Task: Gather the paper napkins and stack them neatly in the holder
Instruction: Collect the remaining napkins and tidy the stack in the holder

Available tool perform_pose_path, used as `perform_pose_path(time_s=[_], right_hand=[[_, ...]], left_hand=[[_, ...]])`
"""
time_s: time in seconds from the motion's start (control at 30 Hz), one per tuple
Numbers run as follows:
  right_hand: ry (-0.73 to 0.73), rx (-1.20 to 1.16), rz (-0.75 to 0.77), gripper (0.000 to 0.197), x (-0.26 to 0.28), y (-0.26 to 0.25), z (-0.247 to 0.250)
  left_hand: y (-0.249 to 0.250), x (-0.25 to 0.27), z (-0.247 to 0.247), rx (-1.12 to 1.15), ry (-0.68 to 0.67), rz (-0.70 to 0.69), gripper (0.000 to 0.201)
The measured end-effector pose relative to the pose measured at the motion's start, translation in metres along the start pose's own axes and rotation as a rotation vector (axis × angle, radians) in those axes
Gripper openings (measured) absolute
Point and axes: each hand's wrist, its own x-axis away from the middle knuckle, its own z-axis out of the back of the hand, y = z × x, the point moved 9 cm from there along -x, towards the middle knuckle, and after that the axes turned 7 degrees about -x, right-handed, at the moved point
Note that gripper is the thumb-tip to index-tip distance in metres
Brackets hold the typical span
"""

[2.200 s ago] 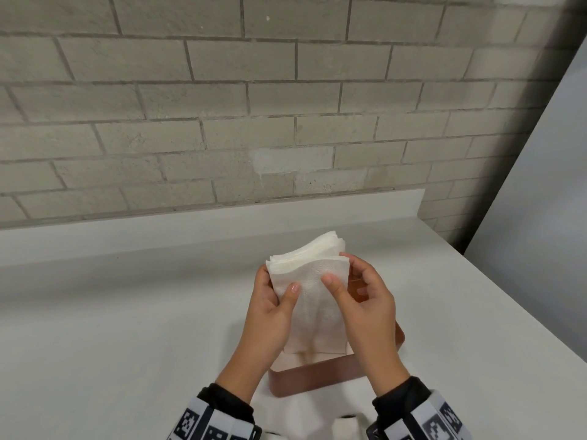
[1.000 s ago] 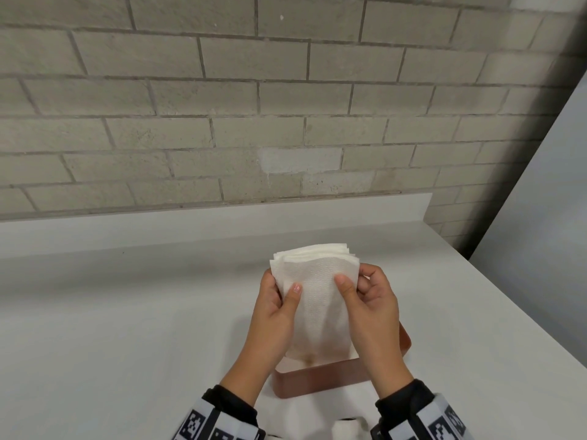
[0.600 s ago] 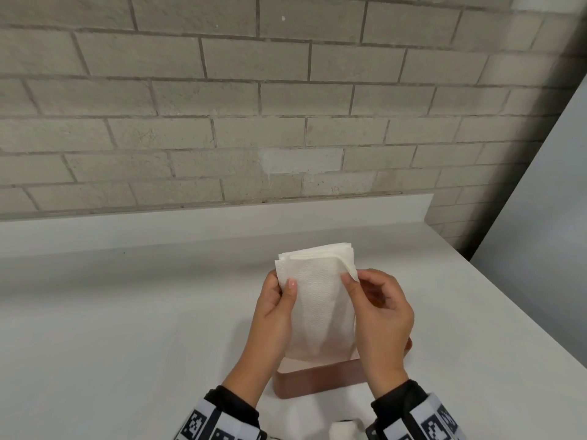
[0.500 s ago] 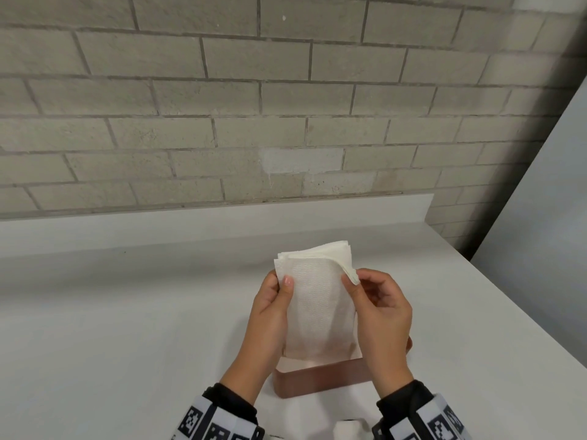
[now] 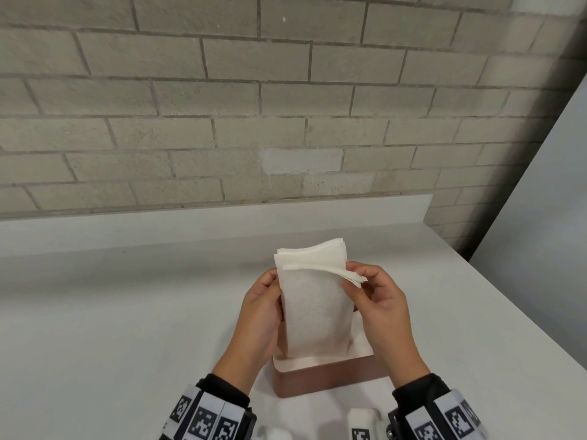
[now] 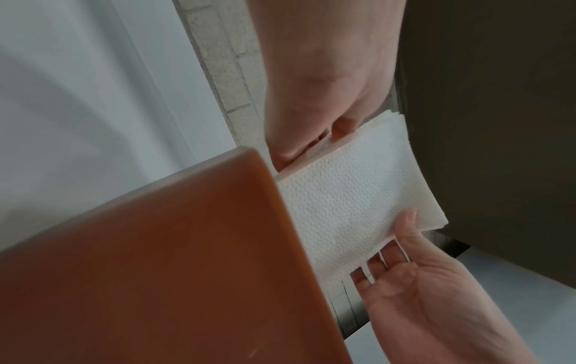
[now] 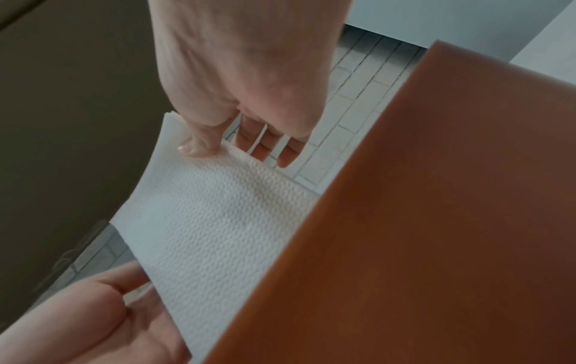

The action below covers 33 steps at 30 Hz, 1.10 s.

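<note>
A stack of white paper napkins [image 5: 313, 309] stands upright with its lower end inside the brown holder [image 5: 330, 377] on the white counter. My left hand [image 5: 277, 295] grips the stack's left edge. My right hand [image 5: 348, 282] pinches the top right corner, where the front napkins [image 5: 336, 272] are bent forward and fanned. In the left wrist view the left hand [image 6: 324, 138] holds the napkins [image 6: 352, 202] beside the holder [image 6: 156, 271]. The right wrist view shows my right thumb [image 7: 194, 145] pressing on the napkins [image 7: 211, 221] above the holder [image 7: 436, 221].
The white counter [image 5: 111, 328] ends at a raised ledge [image 5: 190, 220] under a grey brick wall [image 5: 222, 106]. Its right edge [image 5: 521, 315] runs diagonally beside a grey panel [image 5: 546, 201]. Patterned wrist bands [image 5: 203, 417] sit at the bottom of the head view.
The right thumb has peeled the front napkins' top right corner forward and down. The left thumb has slid from the front face to the stack's left edge. The stack stays in the holder.
</note>
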Motion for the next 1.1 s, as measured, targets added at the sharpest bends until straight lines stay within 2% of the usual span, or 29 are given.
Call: perform_pose_path(time_s=[0.17,0.37,0.47,0.57,0.9,1.03,1.1], right_hand=[[0.037,0.024,-0.046,0.006,-0.001,0.005,-0.002],[0.122,-0.01,-0.051,0.022,-0.002,0.007,0.003],[0.1,0.023,-0.065,0.011,-0.002,0.008,0.001],[0.118,-0.019,-0.059,0.011,-0.001,0.008,0.002],[0.154,-0.036,0.027,0.017,-0.003,-0.003,0.002],[0.049,-0.081,0.015,0.04,-0.009,-0.003,-0.01],[-0.018,-0.032,-0.029,0.037,-0.009,0.003,-0.019]], left_hand=[[0.003,0.004,-0.006,-0.054,-0.041,-0.019,0.027],[0.001,0.007,-0.007,-0.084,-0.061,-0.04,0.027],[-0.001,0.008,-0.008,-0.073,-0.07,-0.04,0.024],[0.001,0.009,-0.008,-0.1,-0.074,-0.062,0.024],[0.015,0.003,-0.007,-0.123,0.014,-0.144,0.02],[0.03,0.003,-0.018,-0.135,-0.011,-0.231,0.017],[0.036,0.006,-0.026,-0.134,-0.035,-0.283,0.018]])
